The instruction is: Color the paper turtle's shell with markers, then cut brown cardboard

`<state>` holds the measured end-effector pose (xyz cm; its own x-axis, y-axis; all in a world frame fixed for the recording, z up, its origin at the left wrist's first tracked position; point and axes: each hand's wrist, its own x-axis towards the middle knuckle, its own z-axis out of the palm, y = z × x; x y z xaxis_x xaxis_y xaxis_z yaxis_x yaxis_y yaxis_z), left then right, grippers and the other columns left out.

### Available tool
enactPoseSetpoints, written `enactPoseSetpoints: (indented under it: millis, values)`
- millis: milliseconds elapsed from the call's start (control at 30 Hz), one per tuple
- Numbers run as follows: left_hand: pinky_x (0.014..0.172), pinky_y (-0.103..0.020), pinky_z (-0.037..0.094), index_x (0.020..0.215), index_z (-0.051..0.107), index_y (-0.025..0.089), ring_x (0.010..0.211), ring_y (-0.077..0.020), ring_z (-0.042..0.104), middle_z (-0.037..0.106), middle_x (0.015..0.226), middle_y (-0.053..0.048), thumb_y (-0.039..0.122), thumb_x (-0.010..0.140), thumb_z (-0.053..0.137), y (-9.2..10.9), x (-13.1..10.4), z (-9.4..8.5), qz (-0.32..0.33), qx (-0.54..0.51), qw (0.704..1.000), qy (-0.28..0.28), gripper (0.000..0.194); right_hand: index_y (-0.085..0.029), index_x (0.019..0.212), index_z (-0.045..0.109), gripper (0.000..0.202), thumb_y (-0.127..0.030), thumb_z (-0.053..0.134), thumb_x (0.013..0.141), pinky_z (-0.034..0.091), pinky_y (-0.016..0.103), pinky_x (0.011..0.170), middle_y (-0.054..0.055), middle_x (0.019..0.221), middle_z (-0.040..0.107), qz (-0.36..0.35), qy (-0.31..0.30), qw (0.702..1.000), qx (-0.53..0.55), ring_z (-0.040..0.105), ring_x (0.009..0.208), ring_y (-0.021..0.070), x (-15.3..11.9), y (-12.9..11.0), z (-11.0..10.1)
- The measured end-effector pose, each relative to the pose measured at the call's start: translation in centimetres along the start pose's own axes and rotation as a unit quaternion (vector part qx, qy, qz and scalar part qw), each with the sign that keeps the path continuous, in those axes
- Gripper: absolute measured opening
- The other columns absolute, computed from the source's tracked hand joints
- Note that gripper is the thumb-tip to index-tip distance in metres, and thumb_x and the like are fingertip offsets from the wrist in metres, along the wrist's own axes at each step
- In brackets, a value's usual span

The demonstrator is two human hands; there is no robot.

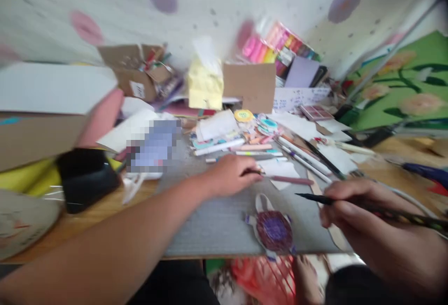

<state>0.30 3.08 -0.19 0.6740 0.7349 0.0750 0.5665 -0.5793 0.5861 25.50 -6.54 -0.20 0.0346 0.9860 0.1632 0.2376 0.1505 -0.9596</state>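
My right hand point(364, 221) grips a dark brush pen point(315, 197), its fine black tip pointing left over the grey mat point(206, 225). At the middle of the mat my left hand point(233, 174) has its fingers closed around a small dark thing that I cannot make out. A mauve pen point(289, 180) lies right at those fingertips; blur hides whether they hold it. Nearer the front edge rests a turtle-shaped cutout point(273, 229), its round shell coloured maroon with a purple centre. A wooden craft stick point(338, 237) lies partly behind my right hand.
Several pens and markers point(304, 155) and paper scraps point(217, 125) lie behind my hands. Further back stand a cardboard box point(135, 79), a yellow paper bag point(205, 83) and a cardboard piece point(250, 83). A black object point(87, 179) is at left, a blue-handled tool point(423, 174) at right.
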Motion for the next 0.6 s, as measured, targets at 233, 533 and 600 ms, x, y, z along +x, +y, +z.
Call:
enactPoseSetpoints:
  millis: [233,533,600]
  values:
    - [0.060,-0.023,0.033,0.075,0.061,0.018,0.064,-0.0112,0.052,0.059,0.068,0.004,0.029,0.083,0.064,0.2,-0.1,0.0,0.061,-0.016,0.996,-0.069,0.014,-0.023,0.068,0.056,0.017,-0.025,0.072,0.075,0.030,0.025,0.045,-0.004,0.054,0.053,0.098,-0.105,0.982,0.126,0.042,0.048,0.0123,0.3,0.7,3.3]
    - [0.052,-0.023,0.027,0.064,0.052,0.019,0.054,-0.0094,0.045,0.050,0.058,0.007,0.024,0.078,0.065,1.3,-0.3,-0.5,0.055,0.007,0.984,-0.171,0.019,-0.023,0.059,0.051,0.018,-0.020,0.066,0.069,0.034,0.024,0.043,-0.004,0.053,0.046,0.105,-0.117,0.983,0.091,0.039,0.048,0.0121,0.2,-0.4,4.2]
    - [0.051,-0.023,0.027,0.063,0.052,0.019,0.054,-0.0095,0.045,0.050,0.058,0.006,0.022,0.076,0.064,1.4,-0.3,-0.6,0.054,0.010,0.981,-0.186,0.018,-0.023,0.059,0.050,0.019,-0.020,0.066,0.069,0.034,0.024,0.042,-0.004,0.053,0.046,0.104,-0.116,0.985,0.080,0.039,0.048,0.0118,0.3,-0.5,4.3]
